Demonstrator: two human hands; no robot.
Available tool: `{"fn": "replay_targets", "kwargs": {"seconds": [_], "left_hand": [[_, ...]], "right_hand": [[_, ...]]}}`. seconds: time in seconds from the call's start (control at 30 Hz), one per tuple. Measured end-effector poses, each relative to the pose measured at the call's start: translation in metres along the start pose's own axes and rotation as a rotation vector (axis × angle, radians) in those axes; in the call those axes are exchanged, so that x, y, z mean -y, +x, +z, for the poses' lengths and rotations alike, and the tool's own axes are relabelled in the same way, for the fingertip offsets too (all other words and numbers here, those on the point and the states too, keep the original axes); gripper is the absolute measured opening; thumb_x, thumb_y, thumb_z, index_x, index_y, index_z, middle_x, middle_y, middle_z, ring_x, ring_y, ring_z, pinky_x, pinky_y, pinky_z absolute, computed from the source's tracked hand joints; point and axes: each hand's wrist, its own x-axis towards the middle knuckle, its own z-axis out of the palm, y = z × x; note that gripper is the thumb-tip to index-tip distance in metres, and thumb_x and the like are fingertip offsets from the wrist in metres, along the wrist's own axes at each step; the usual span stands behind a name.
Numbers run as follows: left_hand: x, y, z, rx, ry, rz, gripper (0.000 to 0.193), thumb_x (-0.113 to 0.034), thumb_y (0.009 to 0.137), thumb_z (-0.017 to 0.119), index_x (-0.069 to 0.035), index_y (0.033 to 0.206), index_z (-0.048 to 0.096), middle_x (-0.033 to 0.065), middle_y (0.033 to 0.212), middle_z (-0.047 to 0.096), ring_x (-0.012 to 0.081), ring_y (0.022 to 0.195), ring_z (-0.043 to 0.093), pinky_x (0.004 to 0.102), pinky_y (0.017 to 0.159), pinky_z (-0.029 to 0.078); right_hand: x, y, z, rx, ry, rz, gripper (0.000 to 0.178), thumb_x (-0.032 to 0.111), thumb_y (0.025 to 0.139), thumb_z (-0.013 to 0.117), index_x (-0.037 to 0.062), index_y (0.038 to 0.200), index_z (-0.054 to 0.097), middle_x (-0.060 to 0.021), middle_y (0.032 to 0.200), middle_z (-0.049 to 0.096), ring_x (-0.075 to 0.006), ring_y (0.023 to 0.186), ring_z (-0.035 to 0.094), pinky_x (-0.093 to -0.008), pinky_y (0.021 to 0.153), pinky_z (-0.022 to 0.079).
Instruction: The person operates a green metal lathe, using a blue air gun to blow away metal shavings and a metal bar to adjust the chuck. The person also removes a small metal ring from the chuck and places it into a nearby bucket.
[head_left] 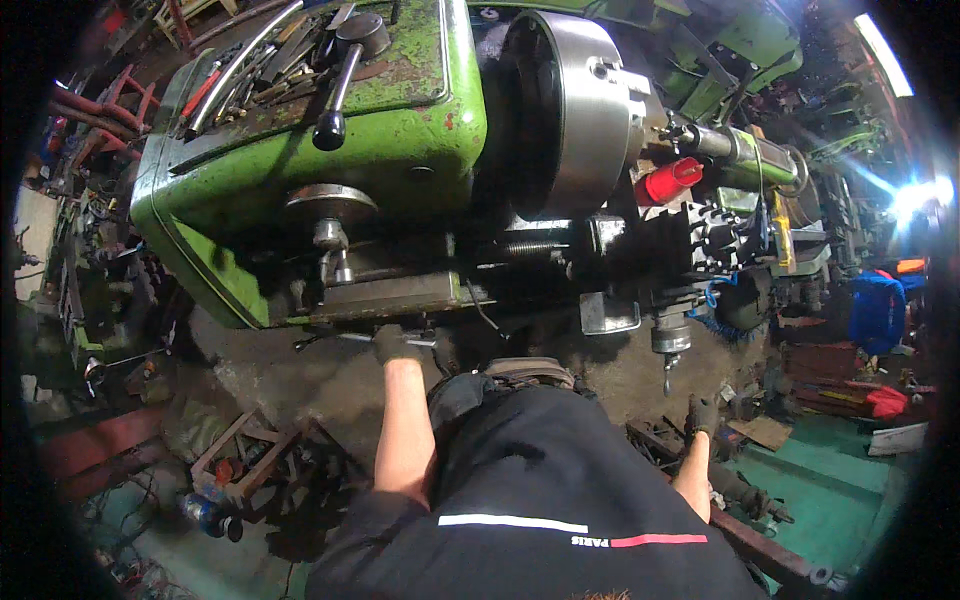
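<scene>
A green lathe (425, 150) stands before me, its big steel chuck (592, 110) at the top centre. My left hand (395, 344), in a dark glove, is closed around a metal lever (422, 342) along the lathe's lower front. My right hand (703, 414), gloved too, is held out at the right, below the carriage's handle (670, 350) and apart from it. Its fingers look loosely spread, and I see nothing in them. A red plastic piece (669, 182) sits beside the chuck, close to the tool post (715, 235).
Loose hand tools (270, 75) lie on the headstock's top, beside a black-knobbed lever (331, 130). The tailstock (745, 155) is at the right. Behind me are a rusty metal frame (245, 455) and a long metal bar (770, 550). A blue cloth-like thing (877, 310) is at far right.
</scene>
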Motion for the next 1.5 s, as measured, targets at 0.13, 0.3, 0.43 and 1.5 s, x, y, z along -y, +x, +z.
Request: {"fn": "replay_targets", "kwargs": {"seconds": [0.13, 0.3, 0.43, 1.5], "left_hand": [[-0.046, -0.041, -0.004, -0.142, 0.188, 0.204, 0.018, -0.006, 0.096, 0.061, 0.001, 0.112, 0.063, 0.0139, 0.108, 0.066, 0.0294, 0.084, 0.071, 0.0508, 0.078, 0.065], [-0.093, -0.136, 0.035, 0.013, 0.192, 0.47, 0.044, -0.006, 0.094, 0.063, -0.002, 0.138, 0.065, 0.0116, 0.118, 0.068, 0.0276, 0.104, 0.07, 0.0465, 0.089, 0.062], [-0.126, -0.233, 0.09, 0.304, 0.616, 0.971, 0.063, 0.001, 0.085, 0.059, 0.001, 0.148, 0.061, 0.0131, 0.134, 0.067, 0.0297, 0.124, 0.064, 0.047, 0.109, 0.053], [0.155, -0.273, 0.403, 0.256, 1.813, 2.108, 0.071, -0.041, 0.103, 0.064, -0.011, 0.165, 0.049, 0.0304, 0.169, 0.044, 0.0536, 0.158, 0.036, 0.0702, 0.121, 0.04]], "right_hand": [[0.039, -0.04, -0.041, -0.238, 0.08, -0.086, 0.049, 0.038, 0.102, 0.07, -0.0065, 0.121, 0.079, -0.0243, 0.107, 0.082, -0.0399, 0.1, 0.076, -0.0471, 0.096, 0.057], [0.219, -0.076, -0.144, -0.536, 0.439, -0.391, 0.048, 0.03, 0.107, 0.067, -0.0051, 0.139, 0.071, -0.0227, 0.14, 0.071, -0.0362, 0.125, 0.068, -0.046, 0.112, 0.05], [0.33, -0.129, -0.201, -0.696, 0.642, -0.765, 0.046, 0.031, 0.111, 0.07, -0.0004, 0.145, 0.069, -0.0176, 0.145, 0.069, -0.0293, 0.135, 0.063, -0.0436, 0.115, 0.049], [0.301, 0.016, -0.219, -0.063, 0.189, -1.017, 0.04, 0.029, 0.091, 0.087, 0.0134, 0.125, 0.075, -0.0153, 0.105, 0.077, -0.039, 0.091, 0.077, -0.0498, 0.079, 0.06]]}}
